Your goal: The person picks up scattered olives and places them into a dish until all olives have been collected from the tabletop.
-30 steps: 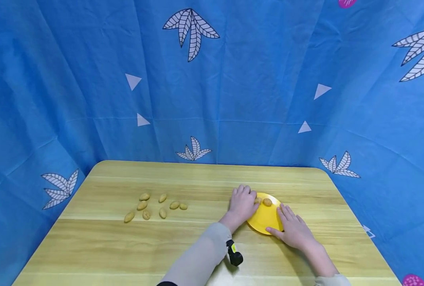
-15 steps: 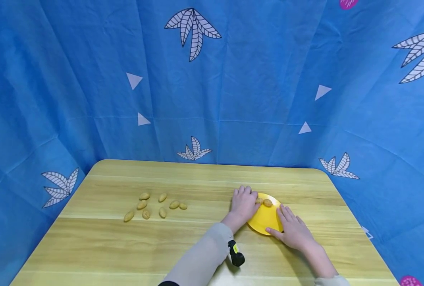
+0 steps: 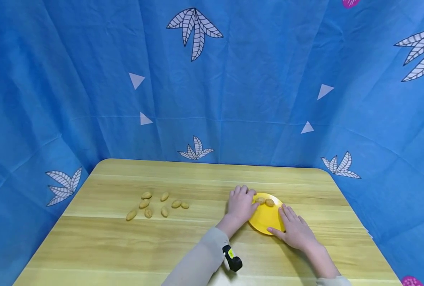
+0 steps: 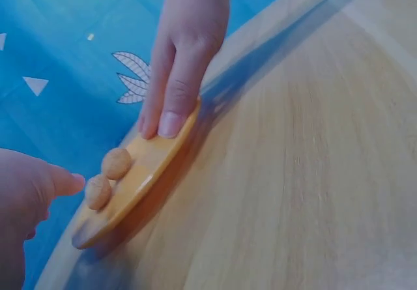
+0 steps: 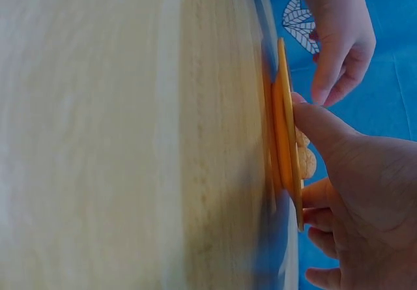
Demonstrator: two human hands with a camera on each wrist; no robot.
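A round yellow plate (image 3: 265,219) lies on the right half of the wooden table. Two tan, oval nuts in rough shells (image 4: 116,164) sit side by side on its far left part. My left hand (image 3: 240,205) hovers at the plate's left side, its thumb (image 4: 65,181) just short of the nearer nut and nothing in its fingers. My right hand (image 3: 297,233) rests at the plate's right edge, with extended fingers touching the rim and the thumb (image 5: 319,122) lying on the near rim. In the right wrist view, the plate (image 5: 290,140) appears edge-on and partly covers the nuts.
Several similar nuts (image 3: 144,203) lie scattered on the left half of the wooden table (image 3: 108,246). A blue patterned cloth (image 3: 219,79) hangs behind and beside the table. A small black device (image 3: 232,258) is strapped to the left wrist.
My left hand has drawn slightly left, and the nut that was partly under its thumb now shows more fully on the plate. The right hand keeps its place on the plate.
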